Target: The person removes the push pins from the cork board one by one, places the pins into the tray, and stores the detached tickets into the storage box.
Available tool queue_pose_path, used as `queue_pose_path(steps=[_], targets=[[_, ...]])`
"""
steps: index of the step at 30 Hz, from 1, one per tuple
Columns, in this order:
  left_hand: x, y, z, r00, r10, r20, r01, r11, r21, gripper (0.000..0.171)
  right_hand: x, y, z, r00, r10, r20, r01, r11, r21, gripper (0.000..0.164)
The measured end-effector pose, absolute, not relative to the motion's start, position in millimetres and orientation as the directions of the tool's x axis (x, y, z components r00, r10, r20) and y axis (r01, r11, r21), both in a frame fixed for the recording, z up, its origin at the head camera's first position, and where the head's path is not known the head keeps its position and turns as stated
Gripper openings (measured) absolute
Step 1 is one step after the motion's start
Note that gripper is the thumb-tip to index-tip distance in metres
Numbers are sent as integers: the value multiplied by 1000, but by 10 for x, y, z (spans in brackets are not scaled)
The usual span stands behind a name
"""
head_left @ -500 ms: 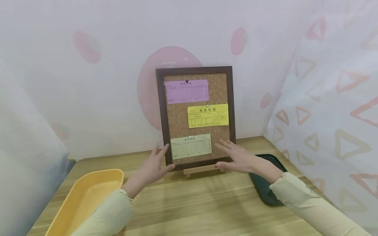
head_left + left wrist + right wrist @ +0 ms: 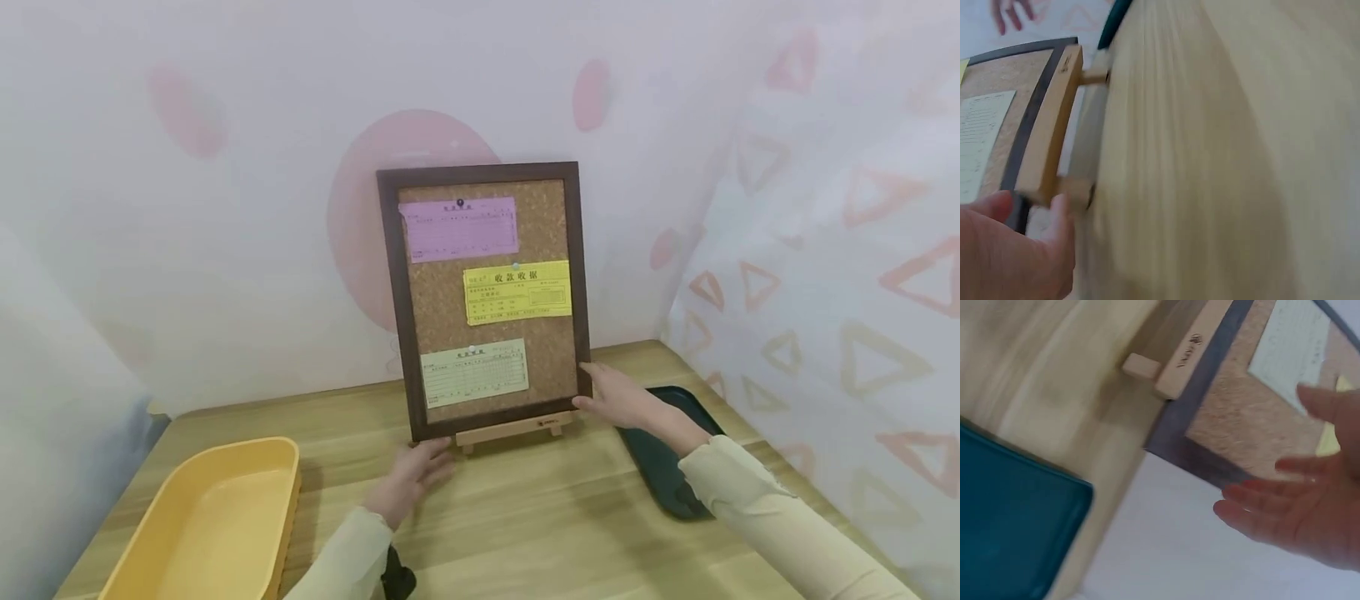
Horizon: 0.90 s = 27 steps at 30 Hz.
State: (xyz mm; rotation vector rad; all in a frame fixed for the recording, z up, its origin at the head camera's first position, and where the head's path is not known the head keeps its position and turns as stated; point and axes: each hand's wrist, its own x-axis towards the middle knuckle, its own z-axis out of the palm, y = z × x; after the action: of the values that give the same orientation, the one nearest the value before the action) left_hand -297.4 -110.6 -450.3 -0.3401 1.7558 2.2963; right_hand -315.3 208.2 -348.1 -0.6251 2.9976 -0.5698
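A cork board (image 2: 442, 308) in a dark wooden frame (image 2: 480, 175) leans upright on a small wooden easel (image 2: 510, 428). Pinned to it are a purple slip (image 2: 462, 231), a yellow slip (image 2: 517, 292) and a pale green slip (image 2: 474, 372). My left hand (image 2: 412, 479) is by the frame's lower left corner, thumb and finger loosely apart at the end of the easel ledge (image 2: 1050, 125). At the lower right side of the frame, my right hand (image 2: 618, 396) has its fingers extended, overlapping the edge. In the right wrist view its fingers (image 2: 1260, 512) are spread, holding nothing.
A yellow tray (image 2: 225, 517) sits at the left of the wooden table (image 2: 540, 517). Behind the right forearm lies a dark green tray (image 2: 660, 467). Patterned white cloth (image 2: 262, 250) hangs behind and at the sides. A black object (image 2: 397, 575) shows beside the left sleeve.
My left hand has dropped from the frame's left side to below its lower left corner. The right hand has shifted outward to the frame's right edge. The view has turned slightly.
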Motion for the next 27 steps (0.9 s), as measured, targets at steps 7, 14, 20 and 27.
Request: queue_pose_path(steps=[7,14,20,27], targets=[[-3069,-942,-4569,-932,46,-360,-324,-550,770,27,-3371,2204,-3691,-975,-222,11,-196,834,-516,62],[-3123,-866,-4584,-926,37,-377,-325,-588,741,53,-3473,2178,-3919,-981,-158,-117,-28,701,-713,65],[-3105,-847,-4595,-926,-4,-377,-312,-554,772,40,-3491,2100,-4108,-979,-111,-171,89,521,-849,69],[-3129,-837,-4588,-934,5,-356,-302,-544,783,46,-3526,2005,-4252,-975,-60,-214,186,305,-934,74]])
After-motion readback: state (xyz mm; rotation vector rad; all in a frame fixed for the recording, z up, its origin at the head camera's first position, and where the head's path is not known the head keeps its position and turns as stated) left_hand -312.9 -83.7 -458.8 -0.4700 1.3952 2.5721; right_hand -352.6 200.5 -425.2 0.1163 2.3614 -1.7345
